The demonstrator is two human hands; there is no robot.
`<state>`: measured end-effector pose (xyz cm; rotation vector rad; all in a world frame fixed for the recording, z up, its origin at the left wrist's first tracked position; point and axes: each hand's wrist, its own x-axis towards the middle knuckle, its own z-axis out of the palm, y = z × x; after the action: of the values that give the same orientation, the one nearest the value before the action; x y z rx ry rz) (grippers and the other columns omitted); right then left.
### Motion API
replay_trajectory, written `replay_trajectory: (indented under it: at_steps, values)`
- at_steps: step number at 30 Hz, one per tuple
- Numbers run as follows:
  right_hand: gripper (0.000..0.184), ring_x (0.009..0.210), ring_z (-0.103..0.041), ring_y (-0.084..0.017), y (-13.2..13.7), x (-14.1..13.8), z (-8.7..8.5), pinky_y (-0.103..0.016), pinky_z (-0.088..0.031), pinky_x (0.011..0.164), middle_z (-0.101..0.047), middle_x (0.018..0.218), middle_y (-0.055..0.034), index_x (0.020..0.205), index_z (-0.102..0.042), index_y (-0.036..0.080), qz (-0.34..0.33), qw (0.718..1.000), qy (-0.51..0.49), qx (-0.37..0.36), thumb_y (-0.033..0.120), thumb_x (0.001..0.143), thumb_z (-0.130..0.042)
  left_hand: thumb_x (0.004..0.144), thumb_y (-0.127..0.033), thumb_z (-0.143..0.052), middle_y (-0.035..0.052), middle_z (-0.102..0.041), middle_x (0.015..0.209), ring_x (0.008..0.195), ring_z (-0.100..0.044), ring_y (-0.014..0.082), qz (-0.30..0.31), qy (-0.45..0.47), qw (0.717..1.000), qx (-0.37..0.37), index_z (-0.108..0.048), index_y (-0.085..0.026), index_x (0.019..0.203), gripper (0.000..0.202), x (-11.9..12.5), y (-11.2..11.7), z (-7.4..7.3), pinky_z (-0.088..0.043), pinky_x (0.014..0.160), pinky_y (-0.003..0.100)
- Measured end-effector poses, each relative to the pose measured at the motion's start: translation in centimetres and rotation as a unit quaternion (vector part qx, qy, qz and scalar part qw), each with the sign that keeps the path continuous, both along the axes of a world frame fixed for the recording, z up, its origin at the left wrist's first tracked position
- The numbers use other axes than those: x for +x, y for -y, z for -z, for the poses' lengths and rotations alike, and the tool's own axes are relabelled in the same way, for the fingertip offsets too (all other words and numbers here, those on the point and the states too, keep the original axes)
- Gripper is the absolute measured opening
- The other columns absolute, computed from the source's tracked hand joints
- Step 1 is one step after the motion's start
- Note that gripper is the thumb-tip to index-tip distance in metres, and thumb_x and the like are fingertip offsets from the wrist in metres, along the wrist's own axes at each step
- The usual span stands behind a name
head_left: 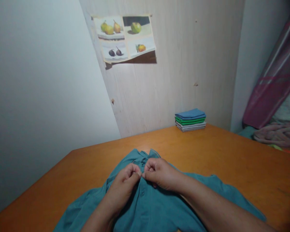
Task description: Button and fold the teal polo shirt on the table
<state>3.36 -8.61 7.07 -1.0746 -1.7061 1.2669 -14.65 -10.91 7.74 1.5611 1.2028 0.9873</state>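
Left hand (pixel 127 182) and right hand (pixel 160 174) pinch a teal button-front shirt (pixel 145 209) inside the worktop's (pixel 232 158) far edge; uneven tugging may pucker it.

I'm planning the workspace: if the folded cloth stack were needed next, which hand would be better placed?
Probably the right hand: the cloth stack sits toward its side at the back of the table, farther from the left hand. Both hands pinch the teal shirt.

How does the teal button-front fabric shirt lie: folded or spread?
Spread: the shirt fans across the smooth orange table, cloth reaching out both ways.
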Motion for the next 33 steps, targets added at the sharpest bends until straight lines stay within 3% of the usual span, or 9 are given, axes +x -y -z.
replay_trajectory:
  at_steps: [11,18,24,29,33]
  values:
    - [0.005,0.044,-0.050,-0.008,-0.04,0.00,0.23,-0.017,-0.036,0.044,-0.052,0.054,0.0080,0.076,-0.055,0.019,-0.025,1.000,-0.003,0.008,0.016,0.078,-0.059,0.087,-0.043,-0.060,-0.0048,-0.044,0.068,0.061,-0.035,0.0115,-0.012,-0.002,1.000,0.015,-0.056,-0.019,0.080,0.025,0.19,0.22,-0.24,-0.033,0.061,0.023]
    - [0.008,0.050,-0.047,-0.008,0.21,-0.20,0.19,-0.018,-0.030,0.044,-0.048,0.055,0.0079,0.074,-0.055,0.020,0.027,0.997,0.042,0.054,0.014,0.076,-0.060,0.086,-0.045,-0.061,-0.0036,-0.045,0.068,0.063,-0.038,0.0129,-0.007,-0.016,0.999,0.034,-0.057,-0.019,0.077,0.028,0.24,0.15,-0.20,-0.034,0.061,0.023]
    - [0.010,0.044,-0.053,-0.008,0.19,-0.36,-0.20,-0.019,-0.037,0.044,-0.054,0.055,0.0071,0.074,-0.055,0.020,0.005,1.000,0.025,-0.003,0.016,0.083,-0.053,0.087,-0.044,-0.060,-0.0026,-0.048,0.068,0.064,-0.040,0.0129,-0.001,-0.036,0.998,0.053,-0.058,-0.018,0.079,0.027,0.28,-0.13,0.36,-0.035,0.060,0.023]
    - [0.017,0.040,-0.053,-0.007,0.07,-0.39,-0.46,-0.017,-0.038,0.042,-0.057,0.055,0.0061,0.069,-0.055,0.019,0.006,0.999,0.035,-0.028,0.017,0.086,-0.051,0.087,-0.042,-0.060,0.0028,-0.059,0.076,0.071,-0.049,0.0156,0.031,-0.028,0.998,0.036,-0.063,-0.016,0.080,0.027,0.37,-0.15,0.39,-0.039,0.066,0.025]
    - [0.013,0.039,-0.054,-0.009,-0.20,-0.42,0.11,-0.018,-0.037,0.039,-0.056,0.052,0.0067,0.070,-0.055,0.019,0.033,0.999,0.016,-0.014,0.016,0.082,-0.053,0.086,-0.038,-0.060,-0.0018,-0.052,0.070,0.063,-0.042,0.0126,-0.006,-0.036,0.998,0.050,-0.060,-0.018,0.081,0.021,0.14,-0.17,0.16,-0.035,0.060,0.023]
